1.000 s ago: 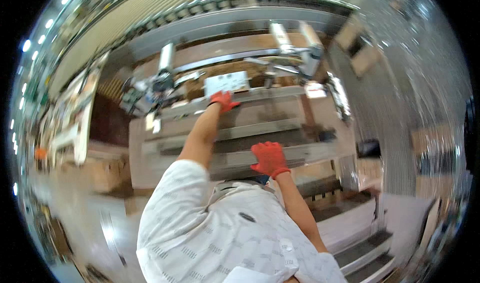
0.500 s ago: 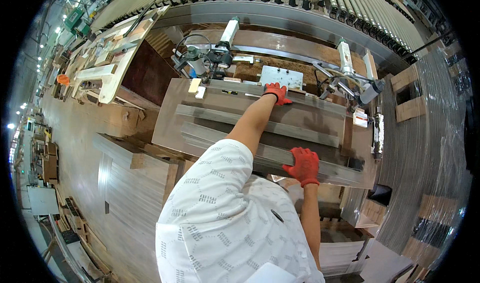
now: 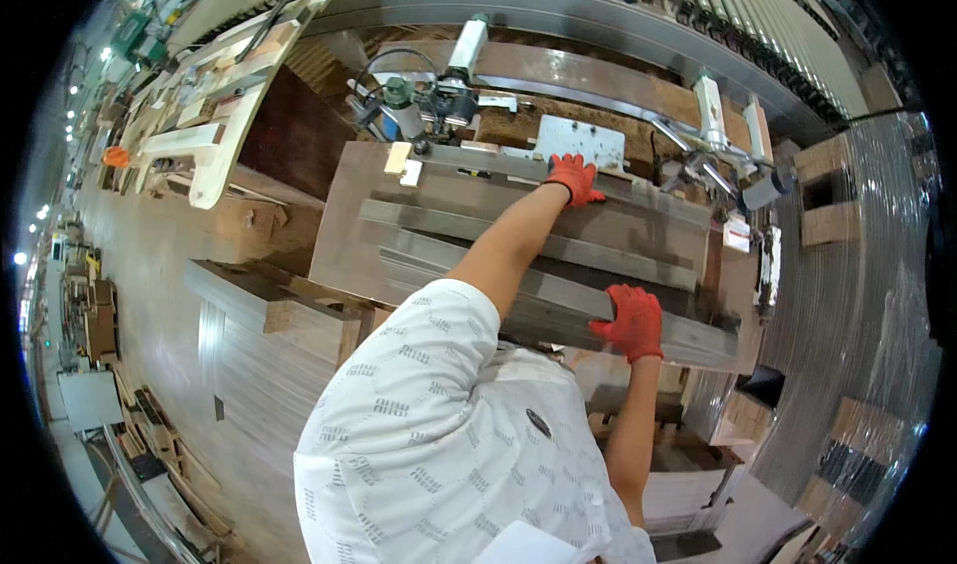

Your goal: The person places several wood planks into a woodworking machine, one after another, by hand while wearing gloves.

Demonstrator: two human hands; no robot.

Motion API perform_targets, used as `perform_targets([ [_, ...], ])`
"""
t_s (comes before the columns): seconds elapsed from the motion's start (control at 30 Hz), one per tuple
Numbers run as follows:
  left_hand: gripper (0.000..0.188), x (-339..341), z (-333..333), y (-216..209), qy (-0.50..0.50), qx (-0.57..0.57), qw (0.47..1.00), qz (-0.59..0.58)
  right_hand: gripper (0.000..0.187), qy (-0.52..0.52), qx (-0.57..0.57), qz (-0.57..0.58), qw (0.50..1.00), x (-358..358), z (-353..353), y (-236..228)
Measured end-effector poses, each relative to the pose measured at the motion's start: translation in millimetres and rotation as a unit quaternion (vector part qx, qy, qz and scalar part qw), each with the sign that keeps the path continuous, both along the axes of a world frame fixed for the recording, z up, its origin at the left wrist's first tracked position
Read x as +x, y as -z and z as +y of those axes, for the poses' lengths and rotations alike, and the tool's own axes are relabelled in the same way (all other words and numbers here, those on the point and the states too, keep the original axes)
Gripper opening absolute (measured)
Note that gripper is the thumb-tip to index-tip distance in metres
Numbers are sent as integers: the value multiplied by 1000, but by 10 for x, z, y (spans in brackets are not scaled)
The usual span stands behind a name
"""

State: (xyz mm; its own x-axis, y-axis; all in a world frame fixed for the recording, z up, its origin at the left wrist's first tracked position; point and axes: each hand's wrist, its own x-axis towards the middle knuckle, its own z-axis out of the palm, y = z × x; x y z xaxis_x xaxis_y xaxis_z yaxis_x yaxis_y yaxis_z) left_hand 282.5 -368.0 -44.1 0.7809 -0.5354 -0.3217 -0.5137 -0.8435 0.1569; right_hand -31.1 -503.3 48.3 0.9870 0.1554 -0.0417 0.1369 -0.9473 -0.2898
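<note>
The left hand (image 3: 573, 179), in a red glove, lies over the far grey strip (image 3: 658, 201), thumb set off from the fingers; whether it pinches the strip, I cannot tell. The right hand (image 3: 633, 322), gloved alike, rests on the near grey strips (image 3: 558, 295) with its thumb out to the left; its grip is also unclear. Between the 2 hands lies 1 middle strip (image 3: 618, 260). All sit on a brown board (image 3: 339, 225). Just beyond the left hand is a pale metal plate (image 3: 608, 148); 2 machine heads flank that hand, the left head (image 3: 404, 115) and the right head (image 3: 763, 190).

The left fingertips could catch against the plate's edge if the far strip shifts. The near strips lie unevenly, so a sideways push from the right hand could slide them over the board's near edge.
</note>
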Motion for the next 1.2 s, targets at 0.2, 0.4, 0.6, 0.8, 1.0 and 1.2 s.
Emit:
perform_targets([
  [0.2, 95, 38, 162, 274, -7, -28, 996, -87, 62, -7, -1, 30, 1000, 141, 55, -101],
  [0.4, 66, -801, 449, -407, 114, -298, 944, -87, 59, -3, 18, 24, 1000, 35, -34, -84],
  [0.6, 46, -1072, 1413, -391, 237, -189, 836, 457, 60, -5, -12, 31, 999, -22, -15, -62],
  [0.8, 59, -1371, 1880, -446, -117, -157, 553, 810, 61, -24, 1, 16, 1000, -158, 12, -97],
  [1.0, 64, -1702, 1928, -477, -93, -166, 589, 785, 58, -19, -20, 19, 999, -345, 79, -152],
  [1.2, 70, -1898, 1936, -562, -38, -164, 659, 733, 61, -16, -22, 40, 999, -451, 94, -129],
])
